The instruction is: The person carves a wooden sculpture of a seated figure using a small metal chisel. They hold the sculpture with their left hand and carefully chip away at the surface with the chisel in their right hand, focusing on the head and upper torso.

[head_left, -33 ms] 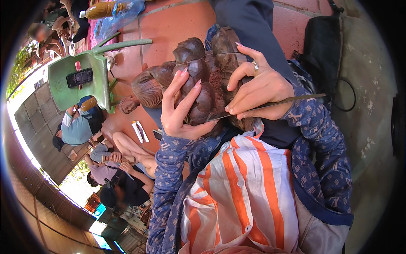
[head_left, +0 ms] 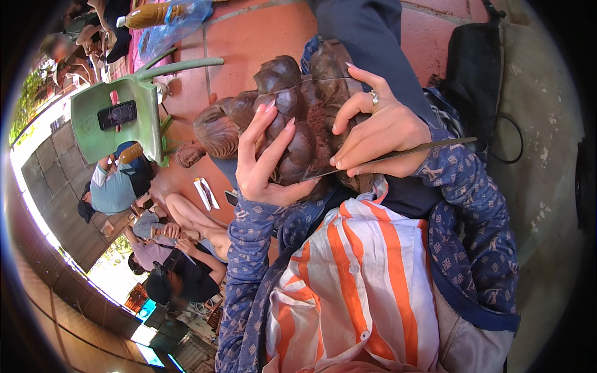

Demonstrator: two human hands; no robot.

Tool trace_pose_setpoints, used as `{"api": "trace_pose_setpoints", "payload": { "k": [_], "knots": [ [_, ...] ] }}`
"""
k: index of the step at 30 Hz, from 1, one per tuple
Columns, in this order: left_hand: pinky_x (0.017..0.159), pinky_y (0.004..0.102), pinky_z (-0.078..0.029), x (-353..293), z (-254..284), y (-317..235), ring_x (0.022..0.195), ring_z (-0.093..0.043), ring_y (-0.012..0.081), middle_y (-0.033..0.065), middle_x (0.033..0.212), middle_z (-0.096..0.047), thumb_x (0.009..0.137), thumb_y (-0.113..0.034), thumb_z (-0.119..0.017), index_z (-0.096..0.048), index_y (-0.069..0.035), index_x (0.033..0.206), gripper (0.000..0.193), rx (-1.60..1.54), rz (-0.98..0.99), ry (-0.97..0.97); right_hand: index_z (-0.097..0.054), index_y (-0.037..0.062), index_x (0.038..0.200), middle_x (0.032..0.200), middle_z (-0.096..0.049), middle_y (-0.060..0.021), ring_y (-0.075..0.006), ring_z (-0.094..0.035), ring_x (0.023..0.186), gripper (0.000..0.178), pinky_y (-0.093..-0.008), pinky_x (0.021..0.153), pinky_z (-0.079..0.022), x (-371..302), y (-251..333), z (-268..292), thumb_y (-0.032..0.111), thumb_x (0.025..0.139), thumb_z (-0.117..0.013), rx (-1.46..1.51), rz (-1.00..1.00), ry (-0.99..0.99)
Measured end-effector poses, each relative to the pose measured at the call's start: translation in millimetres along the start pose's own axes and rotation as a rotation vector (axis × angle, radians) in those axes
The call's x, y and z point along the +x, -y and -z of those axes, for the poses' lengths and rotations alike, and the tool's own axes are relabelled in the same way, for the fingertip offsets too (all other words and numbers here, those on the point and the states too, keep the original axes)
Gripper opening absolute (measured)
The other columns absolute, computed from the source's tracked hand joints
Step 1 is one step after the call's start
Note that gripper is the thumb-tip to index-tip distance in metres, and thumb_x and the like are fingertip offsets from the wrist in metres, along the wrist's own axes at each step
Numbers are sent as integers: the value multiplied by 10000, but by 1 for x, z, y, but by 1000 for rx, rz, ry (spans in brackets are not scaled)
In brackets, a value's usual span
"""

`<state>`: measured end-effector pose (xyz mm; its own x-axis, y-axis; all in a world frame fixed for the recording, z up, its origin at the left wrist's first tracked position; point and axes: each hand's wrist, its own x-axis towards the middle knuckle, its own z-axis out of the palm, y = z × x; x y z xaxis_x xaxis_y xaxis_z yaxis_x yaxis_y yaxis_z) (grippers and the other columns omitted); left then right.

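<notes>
A dark brown wood carving [head_left: 292, 102] with rounded, lobed shapes rests across my lap, its rough reddish middle strip showing between smoother parts. My left hand [head_left: 264, 165] grips its near left side, two fingers over the lobes and the thumb stretched along the near edge. In my right hand [head_left: 385, 137] is a long, thin, dark metal carving tool [head_left: 429, 146], pinched between thumb and fingers. Its far end points left toward my left thumb and lies against the carving. My right index finger reaches up onto the carving's right part.
A green plastic chair [head_left: 84, 118] with a phone [head_left: 117, 115] on it stands at the left. Beyond it lie a bottle of brown liquid [head_left: 149, 15] and a blue plastic bag [head_left: 180, 28]. Several people sit at the left. A black bag [head_left: 472, 68] is at the right.
My right hand and the carving tool have shifted very slightly to the left. My left hand and the carving look the same.
</notes>
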<state>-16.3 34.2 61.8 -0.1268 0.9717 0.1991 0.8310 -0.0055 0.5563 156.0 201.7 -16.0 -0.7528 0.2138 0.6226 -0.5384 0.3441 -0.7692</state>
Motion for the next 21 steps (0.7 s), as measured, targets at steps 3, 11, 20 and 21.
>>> {"api": "trace_pose_setpoints", "payload": {
  "k": [3,11,20,21],
  "knots": [
    [1073,480,-399,0,0,-3,1293,-468,410,225,1350,-482,554,-94,-875,-664,-17,1172,657,-1,28,-6,-748,125,833,831,-715,38,-200,-618,929,89,-521,1142,-107,1,0,2,149,754,-783,11,-19,10],
    [1065,455,-416,-1,-16,-16,1264,-503,372,208,1325,-503,569,-68,-865,-680,-15,1140,602,105,82,-132,-744,151,857,837,-703,61,-165,-606,937,128,-490,1115,-177,4,-12,11,163,738,-789,-29,31,47],
    [1084,464,-393,-4,-18,-12,1290,-472,390,216,1370,-458,560,-62,-861,-656,0,1173,648,94,78,-122,-753,99,837,869,-736,2,-226,-617,943,100,-545,1132,-165,3,-6,15,144,754,-785,-1,25,104],
    [1087,467,-388,-5,-16,-12,1300,-459,397,220,1379,-448,555,-65,-862,-650,2,1182,665,92,80,-107,-754,100,837,869,-735,3,-231,-619,950,102,-545,1135,-158,-1,-6,13,145,753,-787,-3,33,100]
  ]
}}
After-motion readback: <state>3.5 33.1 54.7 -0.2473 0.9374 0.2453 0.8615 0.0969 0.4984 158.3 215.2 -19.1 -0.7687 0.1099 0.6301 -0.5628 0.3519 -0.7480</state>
